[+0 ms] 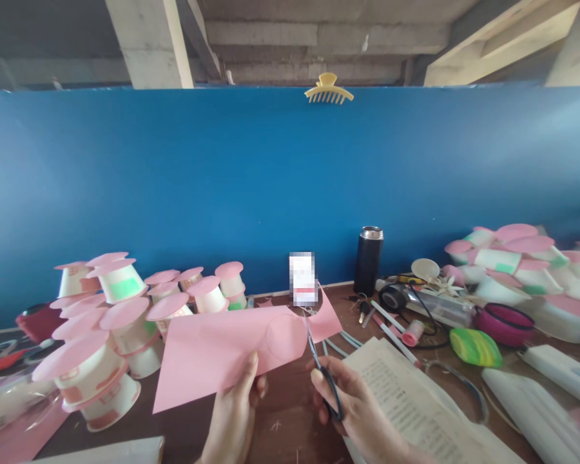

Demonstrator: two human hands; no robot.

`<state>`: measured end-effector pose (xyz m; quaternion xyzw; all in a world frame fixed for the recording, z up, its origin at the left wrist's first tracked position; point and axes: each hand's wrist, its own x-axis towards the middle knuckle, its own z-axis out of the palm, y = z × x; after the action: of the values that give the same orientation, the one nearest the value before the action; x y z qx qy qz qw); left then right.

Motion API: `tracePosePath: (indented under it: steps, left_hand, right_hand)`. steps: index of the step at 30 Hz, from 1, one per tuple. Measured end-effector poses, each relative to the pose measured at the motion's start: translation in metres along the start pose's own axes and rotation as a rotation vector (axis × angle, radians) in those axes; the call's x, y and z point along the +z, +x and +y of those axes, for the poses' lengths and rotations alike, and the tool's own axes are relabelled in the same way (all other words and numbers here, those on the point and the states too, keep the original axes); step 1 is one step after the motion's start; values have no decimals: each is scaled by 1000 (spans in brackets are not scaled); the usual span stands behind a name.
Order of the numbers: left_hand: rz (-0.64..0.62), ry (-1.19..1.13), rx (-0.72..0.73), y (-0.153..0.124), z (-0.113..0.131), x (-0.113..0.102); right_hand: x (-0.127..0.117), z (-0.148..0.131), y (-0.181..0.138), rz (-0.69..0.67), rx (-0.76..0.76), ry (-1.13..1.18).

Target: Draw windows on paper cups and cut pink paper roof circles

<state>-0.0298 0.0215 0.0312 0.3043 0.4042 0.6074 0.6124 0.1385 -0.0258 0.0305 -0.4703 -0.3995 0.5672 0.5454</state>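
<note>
My left hand (pixel 239 403) pinches the lower edge of a pink sheet of paper (pixel 205 351), thumb on top and fingers curled beneath. Near the sheet's right end, a faint round outline (pixel 286 336) shows. My right hand (pixel 350 403) has its fingers through the dark handles of a pair of scissors (pixel 314 345). The blades point up and away, close beside the curved right edge of the sheet. A pink offcut (pixel 327 319) lies just beyond the blades. Whether the blades touch the paper I cannot tell.
Stacked paper cups with pink discs stand at left (pixel 123 328) and lie heaped at right (pixel 517 258). A black flask (pixel 368 261) and a blurred-out phone (pixel 303 278) stand by the blue partition (pixel 251 174). A printed booklet (pixel 406 399) lies under my right forearm.
</note>
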Motion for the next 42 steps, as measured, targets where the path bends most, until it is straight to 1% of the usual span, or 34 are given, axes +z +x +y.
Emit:
tracePosePath:
  steps: [5, 8, 12, 22, 29, 32, 38, 42]
  left_hand:
    - [-2, 1, -38, -1, 3, 0]
    - [-7, 8, -32, -1, 4, -1]
    - [-23, 74, -22, 0, 6, -2]
    - [-73, 132, -12, 3, 4, -7]
    - [-17, 211, 33, -1, 8, -3]
    - [5, 209, 30, -1, 9, -2]
    - [-35, 154, 21, 4, 5, -7]
    - [-31, 132, 13, 5, 5, -8]
  right_hand:
    - [1, -1, -1, 17, -9, -7]
    - [0, -2, -2, 13, -26, -21]
    - [-1, -1, -2, -9, -68, -33]
    - [-1, -7, -1, 2, -60, -78]
    - [-1, -9, -2, 15, -45, -62]
    - [-2, -9, -2, 16, -45, -65]
    - [-3, -9, -2, 6, -43, -83]
    - [-3, -6, -1, -4, -50, -106]
